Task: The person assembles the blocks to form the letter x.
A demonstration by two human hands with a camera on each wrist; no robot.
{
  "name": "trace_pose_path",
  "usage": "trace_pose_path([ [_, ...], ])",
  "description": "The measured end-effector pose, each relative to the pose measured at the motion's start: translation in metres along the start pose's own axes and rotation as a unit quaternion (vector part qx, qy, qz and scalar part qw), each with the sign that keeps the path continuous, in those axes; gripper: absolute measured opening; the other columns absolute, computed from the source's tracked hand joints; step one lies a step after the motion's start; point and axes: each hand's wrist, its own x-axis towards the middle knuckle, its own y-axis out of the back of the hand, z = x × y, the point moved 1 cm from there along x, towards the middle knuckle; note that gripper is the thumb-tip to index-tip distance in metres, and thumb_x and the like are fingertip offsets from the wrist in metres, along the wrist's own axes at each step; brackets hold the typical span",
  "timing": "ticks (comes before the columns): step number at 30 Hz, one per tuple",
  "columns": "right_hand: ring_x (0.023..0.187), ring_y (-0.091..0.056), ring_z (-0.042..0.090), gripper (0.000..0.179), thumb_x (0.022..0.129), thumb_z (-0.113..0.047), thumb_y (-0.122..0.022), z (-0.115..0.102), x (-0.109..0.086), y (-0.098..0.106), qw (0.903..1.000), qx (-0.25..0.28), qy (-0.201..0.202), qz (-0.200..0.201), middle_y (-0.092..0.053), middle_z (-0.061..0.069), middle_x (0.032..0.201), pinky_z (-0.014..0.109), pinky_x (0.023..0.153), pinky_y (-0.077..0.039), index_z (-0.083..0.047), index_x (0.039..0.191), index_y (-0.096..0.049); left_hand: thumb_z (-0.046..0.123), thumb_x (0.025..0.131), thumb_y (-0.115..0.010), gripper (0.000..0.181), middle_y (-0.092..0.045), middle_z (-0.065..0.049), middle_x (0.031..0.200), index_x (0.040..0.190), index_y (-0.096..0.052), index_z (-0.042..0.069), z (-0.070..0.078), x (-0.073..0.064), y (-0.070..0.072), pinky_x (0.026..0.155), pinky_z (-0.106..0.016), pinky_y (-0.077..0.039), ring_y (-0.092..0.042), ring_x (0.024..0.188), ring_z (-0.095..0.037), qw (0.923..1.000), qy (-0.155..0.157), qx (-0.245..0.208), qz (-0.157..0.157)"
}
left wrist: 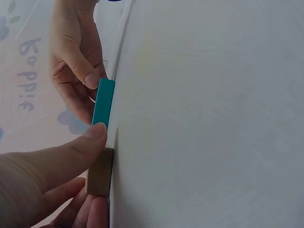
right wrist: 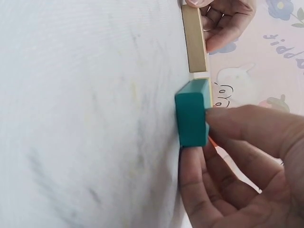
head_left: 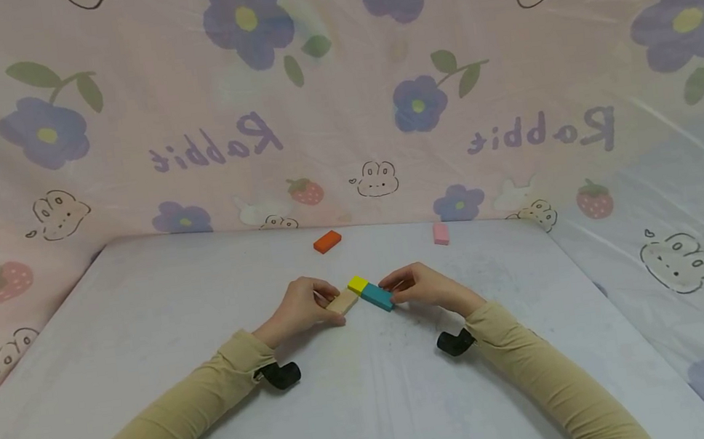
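Near the middle of the table, my left hand (head_left: pixel 300 306) holds a plain wooden block (head_left: pixel 343 301) between thumb and fingers. My right hand (head_left: pixel 426 288) pinches a teal block (head_left: pixel 378 297) from its right side. A yellow block (head_left: pixel 358 284) sits at the far ends of these two, which slant toward each other in a V. The right wrist view shows the teal block's end face (right wrist: pixel 191 118) close up, with the wooden block (right wrist: pixel 194 40) beyond it. In the left wrist view, the left thumb (left wrist: pixel 95 135) overlaps the teal block's lower end.
An orange block (head_left: pixel 328 241) lies toward the back of the white table (head_left: pixel 362 408). Farther right, a pink block (head_left: pixel 441 233) stands near the back edge. A printed curtain (head_left: pixel 336 89) with flowers and rabbits rises behind and along the sides.
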Motion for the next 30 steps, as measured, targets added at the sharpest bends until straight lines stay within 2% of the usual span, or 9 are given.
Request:
trace_pose_path([
  [3,0.104,-0.058,0.024,0.034,0.089,-0.006,-0.064,-0.004,-0.002,0.0004,1.0,0.003,0.002,-0.003,-0.063,0.012,0.119,0.035,0.089,-0.048,-0.001,0.122,-0.063,0.016,0.059,-0.092,0.044,-0.063,0.0,0.085,0.097,-0.073,0.007,-0.0007,0.0002,-0.001,0.067,-0.027,-0.049,-0.057,0.074,-0.014,1.0,-0.005,0.002,0.002],
  [9,0.103,-0.058,0.021,0.034,0.088,-0.006,-0.065,0.0016,0.0017,-0.0005,1.0,0.003,-0.008,-0.001,-0.064,0.008,0.117,0.035,0.09,-0.048,-0.005,0.122,-0.065,0.016,0.059,-0.092,0.044,-0.063,-0.002,0.086,0.097,-0.072,0.006,0.0016,-0.0004,-0.0026,0.067,-0.027,-0.048,-0.056,0.073,-0.014,1.0,-0.005,0.004,0.003],
  [30,0.102,-0.058,0.02,0.034,0.089,-0.005,-0.064,0.0002,0.0014,-0.0005,1.0,-0.001,-0.008,0.003,-0.064,0.007,0.117,0.035,0.089,-0.048,-0.005,0.122,-0.064,0.016,0.06,-0.092,0.045,-0.062,-0.001,0.084,0.098,-0.071,0.005,0.006,0.0002,-0.005,0.067,-0.027,-0.048,-0.055,0.073,-0.014,0.9998,-0.006,0.014,0.009],
])
